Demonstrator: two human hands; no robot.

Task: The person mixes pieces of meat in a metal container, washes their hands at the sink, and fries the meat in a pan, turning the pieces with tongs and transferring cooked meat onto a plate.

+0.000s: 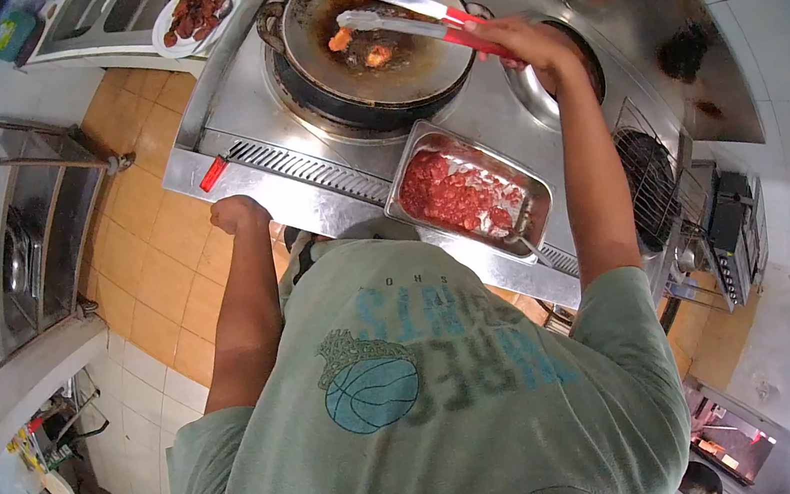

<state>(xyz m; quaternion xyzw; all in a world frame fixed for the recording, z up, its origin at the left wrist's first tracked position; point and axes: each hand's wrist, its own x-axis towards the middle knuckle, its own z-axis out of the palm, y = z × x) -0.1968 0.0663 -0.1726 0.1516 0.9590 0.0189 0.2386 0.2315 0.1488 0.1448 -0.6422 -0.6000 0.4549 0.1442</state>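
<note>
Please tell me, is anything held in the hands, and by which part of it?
The right hand holds the tongs by their red handles; nothing is visible in the left hand.

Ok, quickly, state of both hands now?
Left hand: curled closed beside the stove edge, no object visible in it.
Right hand: closed, holding the tongs over the pan.
</note>
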